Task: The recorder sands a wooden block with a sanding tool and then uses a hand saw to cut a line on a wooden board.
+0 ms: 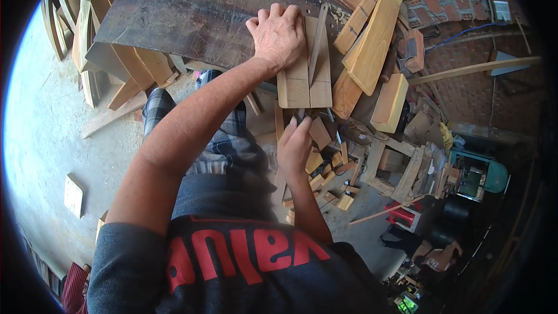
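My left hand (278, 34) lies palm down on a pale wooden board (303, 84), its fingers curled over the board's far edge. The board rests on a dark, worn metal sheet (192, 11). A thin, pointed wooden strip (318, 43) lies lengthwise on the board just right of that hand. My right hand (293, 146) is at the board's near edge, closed around a small dark tool (301, 116) whose tip touches that edge. What kind of tool it is cannot be made out.
Several thick light-wood blocks (372, 40) and offcuts (389, 102) lie to the right of the board. Small wood scraps (325, 180) litter the concrete floor (40, 139). Planks lean at the left. A brick wall (453, 0) and a green machine (485, 174) stand at the right.
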`<state>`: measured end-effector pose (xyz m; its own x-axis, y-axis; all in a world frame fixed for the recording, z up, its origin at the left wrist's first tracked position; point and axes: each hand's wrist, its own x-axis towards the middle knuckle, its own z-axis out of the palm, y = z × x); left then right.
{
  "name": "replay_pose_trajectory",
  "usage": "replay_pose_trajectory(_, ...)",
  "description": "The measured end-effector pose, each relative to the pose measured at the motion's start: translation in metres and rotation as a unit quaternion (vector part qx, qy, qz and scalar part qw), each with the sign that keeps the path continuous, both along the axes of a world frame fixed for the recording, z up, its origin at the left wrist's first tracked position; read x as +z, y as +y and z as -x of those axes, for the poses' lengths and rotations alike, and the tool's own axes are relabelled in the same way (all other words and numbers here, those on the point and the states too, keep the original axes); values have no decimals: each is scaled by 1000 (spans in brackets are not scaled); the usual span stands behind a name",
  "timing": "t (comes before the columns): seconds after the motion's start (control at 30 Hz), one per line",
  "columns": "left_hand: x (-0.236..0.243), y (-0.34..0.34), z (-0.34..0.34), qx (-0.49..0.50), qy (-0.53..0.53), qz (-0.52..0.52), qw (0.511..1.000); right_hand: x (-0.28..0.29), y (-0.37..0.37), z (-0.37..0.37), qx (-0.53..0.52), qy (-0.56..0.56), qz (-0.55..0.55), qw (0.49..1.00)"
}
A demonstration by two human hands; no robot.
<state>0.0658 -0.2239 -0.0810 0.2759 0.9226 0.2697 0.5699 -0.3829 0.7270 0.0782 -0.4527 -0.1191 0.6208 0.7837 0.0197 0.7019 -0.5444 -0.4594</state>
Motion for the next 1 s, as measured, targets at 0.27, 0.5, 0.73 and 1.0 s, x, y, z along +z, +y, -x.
replay_pose_trajectory(0.27, 2, 1, 0, 1, -4, 13, 1000, -3, -7, 6, -17, 27, -45, 998)
replay_pose_trajectory(0.5, 2, 2, 0, 11, 1, -5, 1000, -12, -8, 4, -21, 49, -20, 998)
replay_pose_trajectory(0.73, -1, 2, 0, 14, -6, 0, 1000, 2, 7, 4, 21, -14, -101, 995)
replay_pose_trajectory(1.0, -3, 3, -1, 1, 24, -10, 1000, 7, 0, 5, -9, 31, -72, 997)
